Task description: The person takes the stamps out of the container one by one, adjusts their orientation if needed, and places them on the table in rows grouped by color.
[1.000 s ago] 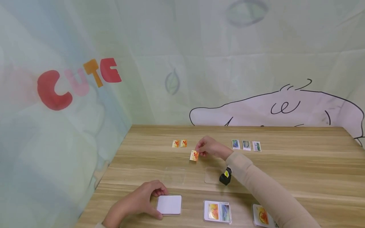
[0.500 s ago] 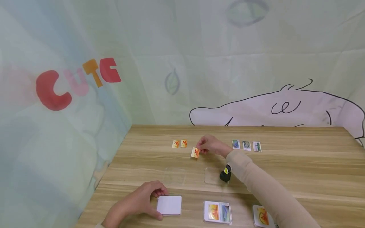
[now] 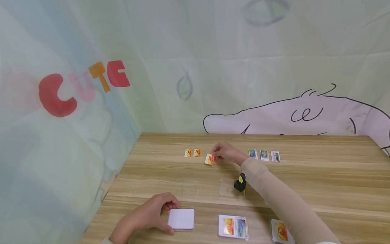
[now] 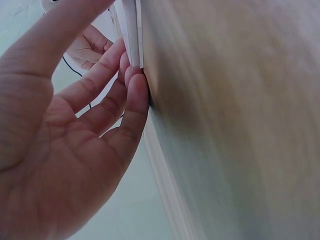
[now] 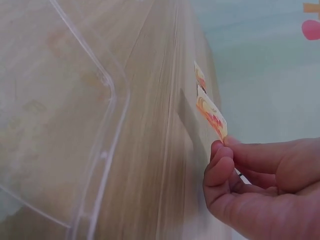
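Observation:
My right hand (image 3: 226, 152) pinches a small orange-and-yellow stamp (image 3: 209, 159) by its edge between thumb and fingertips. The right wrist view shows this stamp (image 5: 211, 116) tilted, close above the table. My left hand (image 3: 150, 212) holds a clear square frame with a white insert (image 3: 181, 219) at its left side, thumb at the near corner and fingers at the far one. From the left wrist, the fingertips (image 4: 137, 90) press at the edge of that frame. Two similar orange stamps (image 3: 197, 153) lie at the back, left of the right hand.
Three blue-green stamps (image 3: 264, 155) lie in a row behind the right forearm. Two clear covers (image 3: 186, 188) rest mid-table, the right one partly behind a black wrist camera (image 3: 240, 183). Two frames with stamps inside (image 3: 233, 226) stand along the front, one partly under the right sleeve.
My right hand has moved slightly back across the table with the orange stamp, towards the two orange stamps' row. The left hand and its frame stay put.

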A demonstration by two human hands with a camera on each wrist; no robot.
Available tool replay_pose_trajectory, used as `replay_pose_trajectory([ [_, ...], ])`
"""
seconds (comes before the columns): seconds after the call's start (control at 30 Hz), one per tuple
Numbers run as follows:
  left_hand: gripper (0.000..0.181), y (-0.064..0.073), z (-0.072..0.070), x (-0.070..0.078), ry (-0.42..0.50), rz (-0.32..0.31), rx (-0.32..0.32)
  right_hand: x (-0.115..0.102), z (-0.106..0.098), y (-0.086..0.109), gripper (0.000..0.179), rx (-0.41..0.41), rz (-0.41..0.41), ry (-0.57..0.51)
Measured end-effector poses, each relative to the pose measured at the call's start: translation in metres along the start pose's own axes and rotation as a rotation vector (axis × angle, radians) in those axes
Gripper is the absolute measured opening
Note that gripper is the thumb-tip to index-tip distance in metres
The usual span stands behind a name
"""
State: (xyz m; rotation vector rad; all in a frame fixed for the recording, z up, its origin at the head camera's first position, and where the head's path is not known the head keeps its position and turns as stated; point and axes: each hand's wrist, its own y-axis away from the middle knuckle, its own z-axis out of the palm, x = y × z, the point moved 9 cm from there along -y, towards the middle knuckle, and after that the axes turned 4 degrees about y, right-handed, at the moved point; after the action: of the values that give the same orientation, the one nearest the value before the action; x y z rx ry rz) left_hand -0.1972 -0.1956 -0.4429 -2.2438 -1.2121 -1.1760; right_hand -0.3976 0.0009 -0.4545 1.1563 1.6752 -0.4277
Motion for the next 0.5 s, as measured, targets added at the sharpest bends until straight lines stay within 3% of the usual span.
replay_pose_trajectory([
  [0.5,0.056,0.000,0.000,-0.001,0.012,-0.004,0.001,0.007,-0.004,-0.015,0.009,0.026,-0.013,-0.043],
])
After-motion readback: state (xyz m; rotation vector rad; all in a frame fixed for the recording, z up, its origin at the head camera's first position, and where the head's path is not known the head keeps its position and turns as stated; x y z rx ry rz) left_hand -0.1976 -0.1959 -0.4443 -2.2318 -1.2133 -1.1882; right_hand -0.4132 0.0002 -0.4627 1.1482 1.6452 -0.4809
